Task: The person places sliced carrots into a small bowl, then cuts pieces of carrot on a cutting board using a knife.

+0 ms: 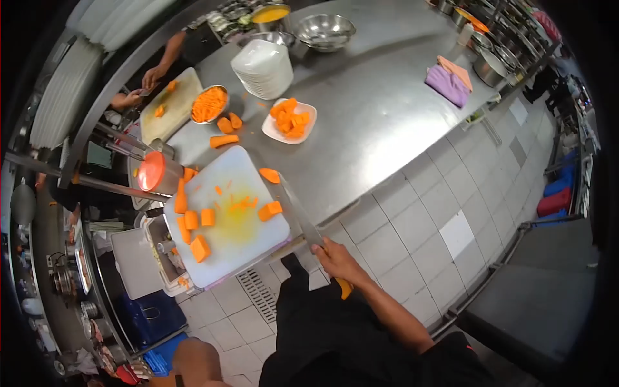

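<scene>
My right hand [337,259] is closed around the yellow handle of a large kitchen knife [301,211], to the right of the cutting board. The blade points up and away along the board's right side, near a carrot piece [269,175]. On the white cutting board [222,264] lie several carrot chunks, including a thick carrot piece [200,248] near the front-left edge and carrot blocks [270,210] on the right. Small orange scraps and a yellow stain mark its middle. Only part of my left arm [196,362] shows at the bottom; my left hand is out of view.
Behind the board are a dish of carrot chunks [290,120], a metal bowl of cut carrot [209,104] and stacked white bowls [262,69]. A co-worker's hands [143,87] work at another cutting board [173,106]. Cloths [449,81] lie on the steel table [367,122].
</scene>
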Available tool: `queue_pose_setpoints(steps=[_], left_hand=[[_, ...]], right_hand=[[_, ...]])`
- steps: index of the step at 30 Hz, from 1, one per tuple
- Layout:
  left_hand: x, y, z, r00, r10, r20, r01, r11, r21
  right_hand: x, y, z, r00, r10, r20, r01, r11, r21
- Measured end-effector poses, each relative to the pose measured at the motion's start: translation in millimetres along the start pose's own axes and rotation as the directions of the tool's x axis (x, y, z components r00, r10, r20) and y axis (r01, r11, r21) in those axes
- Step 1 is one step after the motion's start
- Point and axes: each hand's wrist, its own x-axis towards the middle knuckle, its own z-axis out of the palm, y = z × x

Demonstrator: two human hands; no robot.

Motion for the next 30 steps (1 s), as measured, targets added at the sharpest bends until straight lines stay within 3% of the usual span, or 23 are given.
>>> queue_pose_setpoints(steps=[1, 2, 3, 4, 5, 6, 7, 9, 11, 12, 15, 16, 17, 21, 25, 27, 28, 30], left_hand=[[5.3, 0.0, 3.2, 0.999, -0.050, -0.018, 0.052, 0.994, 0.095], [10.6, -10.7, -0.2, 0.952, 0.137, 0.275, -0.149, 0.988, 0.024], [15.0, -20.1, -6.8, 0.782, 0.305, 0.544, -0.313, 0.946, -0.081], [-3.4, -10.4, 17.3, 0.728, 0.101, 0.678, -0.031, 0.993, -0.114], [-36.2, -22.2, 48.8, 0.724, 0.014, 0.690, 0.085, 0.990, -0.109], [-36.1, -42.9, 67.5, 0.507, -0.359, 0.784, 0.417, 0.898, 0.141], [-62.2, -82.1, 86.7, 0.481, -0.534, 0.696, 0.704, 0.708, 0.056], [-141.2, -165.2, 133.6, 0.574, -0.709, 0.409, 0.637, 0.701, 0.321], [-225.0, -210.0, 173.9, 0.669, -0.669, 0.323, 0.616, 0.743, 0.261], [-245.5, -218.5, 181.5, 0.664, -0.674, 0.323, 0.622, 0.738, 0.260], [-282.3, -227.2, 187.0, 0.607, -0.713, 0.351, 0.707, 0.686, 0.172], [-285.5, -231.1, 183.2, 0.459, -0.804, 0.379, 0.886, 0.446, -0.126], [-289.0, -231.9, 179.6, 0.301, -0.842, 0.448, 0.913, 0.119, -0.390], [-278.7, -227.0, 162.8, 0.265, -0.853, 0.450, 0.886, 0.031, -0.462], [-287.3, -224.5, 177.9, 0.295, -0.859, 0.419, 0.918, 0.134, -0.372], [-288.7, -211.8, 187.6, 0.461, -0.843, 0.278, 0.859, 0.502, 0.099], [-285.0, -207.4, 186.1, 0.462, -0.842, 0.278, 0.859, 0.503, 0.097], [-278.4, -200.0, 181.8, 0.655, -0.752, 0.067, 0.740, 0.657, 0.139]], right_hand=[[-1.5, -9.3, 4.0, 0.997, 0.060, 0.048, -0.064, 0.994, 0.084], [-6.9, -14.6, -1.2, 0.988, 0.134, 0.076, -0.145, 0.976, 0.161], [-6.2, -20.7, -0.7, 0.982, 0.165, 0.091, -0.178, 0.971, 0.157], [-2.7, -11.5, 10.0, 0.981, 0.153, 0.116, -0.170, 0.973, 0.155], [3.0, 6.7, 20.1, 0.998, 0.067, 0.021, -0.069, 0.989, 0.128], [5.7, 17.2, 23.0, 0.997, -0.023, -0.075, 0.029, 0.995, 0.091], [3.6, 12.4, 19.4, 0.998, -0.025, -0.059, 0.030, 0.995, 0.093], [3.5, -8.1, 8.2, 0.988, 0.149, 0.050, -0.156, 0.967, 0.200], [5.0, -6.2, 7.2, 0.993, 0.108, 0.057, -0.118, 0.972, 0.205], [6.5, -9.4, 6.7, 0.996, 0.064, 0.059, -0.074, 0.978, 0.196], [6.9, -15.7, 0.8, 0.996, 0.045, 0.080, -0.061, 0.977, 0.205], [6.4, -17.2, 0.2, 0.994, 0.054, 0.092, -0.073, 0.973, 0.218], [5.0, -18.1, 0.0, 0.994, 0.056, 0.099, -0.077, 0.971, 0.224], [8.3, -21.1, -2.7, 0.995, 0.049, 0.092, -0.069, 0.971, 0.230], [9.4, -20.8, -1.1, 0.997, 0.028, 0.070, -0.040, 0.983, 0.180], [10.7, -13.8, 8.5, 0.999, 0.000, 0.053, -0.009, 0.988, 0.155], [10.3, -14.3, 10.5, 0.999, -0.025, 0.035, 0.020, 0.992, 0.126], [7.6, -13.7, 13.6, 0.998, 0.004, 0.062, -0.011, 0.993, 0.116]])
